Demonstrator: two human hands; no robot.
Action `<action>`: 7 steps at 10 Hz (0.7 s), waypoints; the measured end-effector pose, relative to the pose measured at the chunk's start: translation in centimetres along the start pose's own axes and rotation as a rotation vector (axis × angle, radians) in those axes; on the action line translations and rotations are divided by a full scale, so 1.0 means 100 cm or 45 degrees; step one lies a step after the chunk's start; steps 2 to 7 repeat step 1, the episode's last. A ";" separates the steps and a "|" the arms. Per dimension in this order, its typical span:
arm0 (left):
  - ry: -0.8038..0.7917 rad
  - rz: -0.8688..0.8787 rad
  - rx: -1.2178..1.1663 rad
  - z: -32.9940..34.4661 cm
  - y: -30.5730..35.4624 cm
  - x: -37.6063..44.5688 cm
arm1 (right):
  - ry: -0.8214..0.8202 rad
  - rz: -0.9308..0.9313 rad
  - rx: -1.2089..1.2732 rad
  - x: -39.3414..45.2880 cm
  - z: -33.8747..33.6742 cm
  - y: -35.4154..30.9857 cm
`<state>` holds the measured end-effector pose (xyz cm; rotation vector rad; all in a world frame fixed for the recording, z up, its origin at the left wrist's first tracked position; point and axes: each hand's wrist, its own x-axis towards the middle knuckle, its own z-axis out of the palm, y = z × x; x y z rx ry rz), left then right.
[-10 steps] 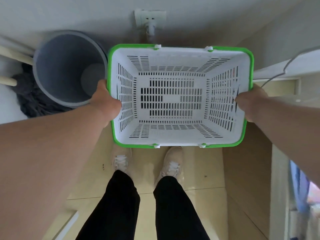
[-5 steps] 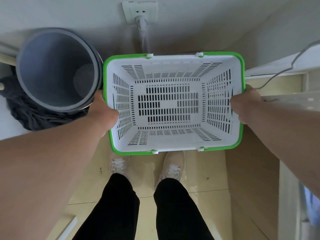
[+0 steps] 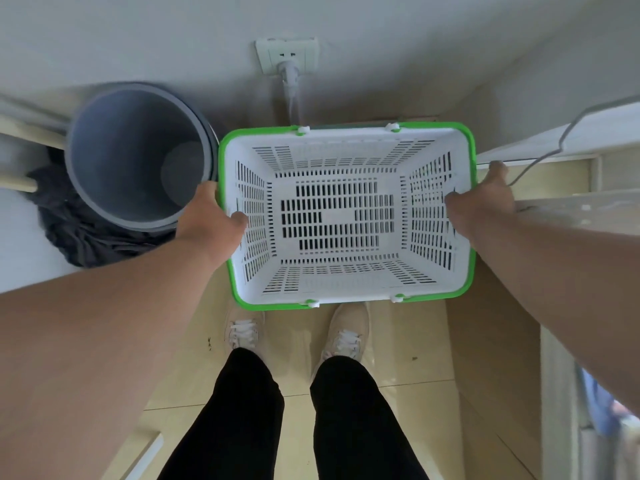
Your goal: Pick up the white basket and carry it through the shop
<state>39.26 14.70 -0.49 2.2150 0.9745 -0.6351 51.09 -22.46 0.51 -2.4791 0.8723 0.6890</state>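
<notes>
Both hands, left hand (image 3: 211, 220) and right hand (image 3: 485, 202), are clamping the short ends of the empty white slotted plastic basket with green rim (image 3: 337, 285) at frame centre, risking collision with the grey round plastic bucket (image 3: 104, 140) immediately left, or slippage.

Mop (image 3: 79, 233) partly hidden behind bucket (image 3: 138, 157); cable (image 3: 540, 157) cut off at rt edge.
</notes>
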 end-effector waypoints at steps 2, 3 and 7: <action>0.044 0.197 0.069 -0.033 0.023 -0.020 | 0.015 -0.301 -0.074 -0.028 -0.012 -0.019; 0.044 0.197 0.069 -0.033 0.023 -0.020 | 0.015 -0.301 -0.074 -0.028 -0.012 -0.019; 0.044 0.197 0.069 -0.033 0.023 -0.020 | 0.015 -0.301 -0.074 -0.028 -0.012 -0.019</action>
